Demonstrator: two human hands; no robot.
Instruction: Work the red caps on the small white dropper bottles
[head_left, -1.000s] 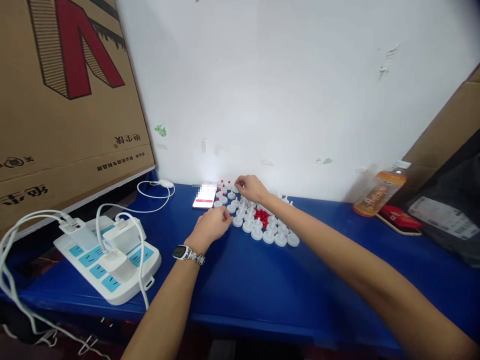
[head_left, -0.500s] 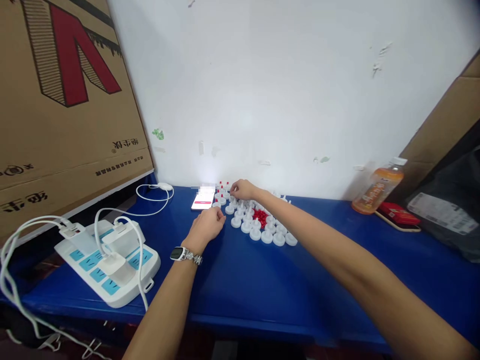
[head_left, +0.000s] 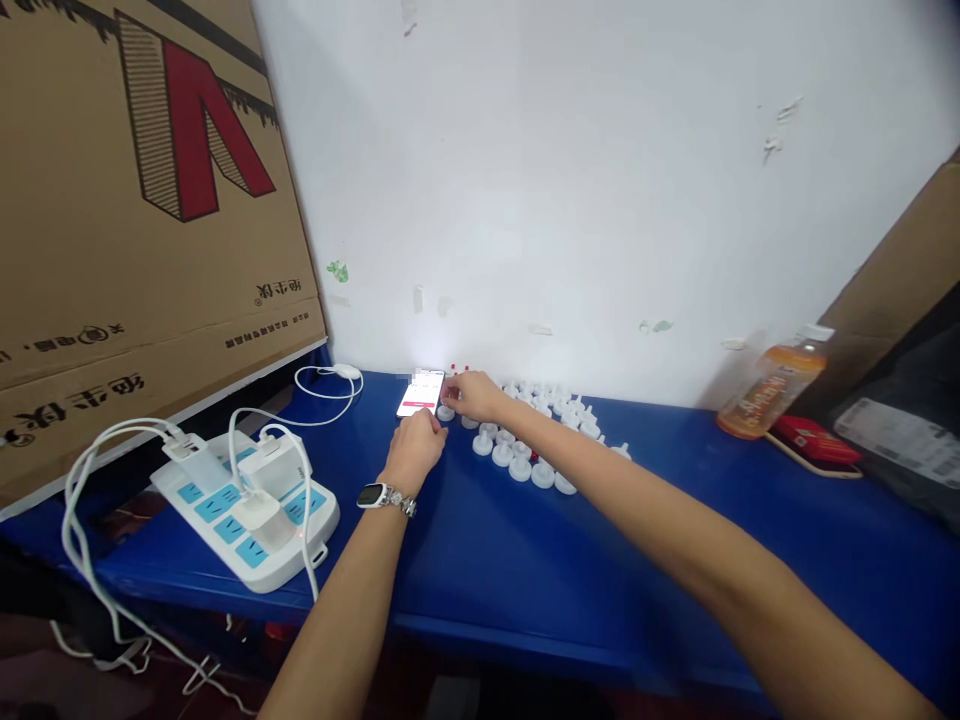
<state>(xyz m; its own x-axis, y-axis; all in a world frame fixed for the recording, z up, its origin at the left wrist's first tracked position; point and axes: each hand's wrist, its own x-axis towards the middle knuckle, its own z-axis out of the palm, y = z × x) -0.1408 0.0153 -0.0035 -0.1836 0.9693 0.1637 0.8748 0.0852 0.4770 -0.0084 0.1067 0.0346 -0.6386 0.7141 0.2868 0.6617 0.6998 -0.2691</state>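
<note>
My right hand (head_left: 474, 396) reaches to the left end of a group of white spouted caps (head_left: 521, 468). Its fingers are pinched together right at a white cap (head_left: 445, 412) beside the phone; what they grip is hidden. A few caps there carry small red tips (head_left: 466, 368). My left hand (head_left: 415, 450), with a watch (head_left: 371, 495) on the wrist, is curled closed at the near edge of the lit phone (head_left: 420, 393). Anything inside it cannot be made out. Small red pieces (head_left: 534, 456) show among the caps, mostly hidden by my right forearm.
A white power strip (head_left: 259, 575) with chargers and cables sits on the blue table (head_left: 480, 560) at left. A large cardboard box (head_left: 172, 300) leans behind it. At right are an orange drink bottle (head_left: 772, 385), a red packet (head_left: 817, 440) and a dark bag (head_left: 915, 410).
My right hand has moved left across the caps to the phone's side. My left hand has come closer to the phone's near edge. The view has shifted slightly left.
</note>
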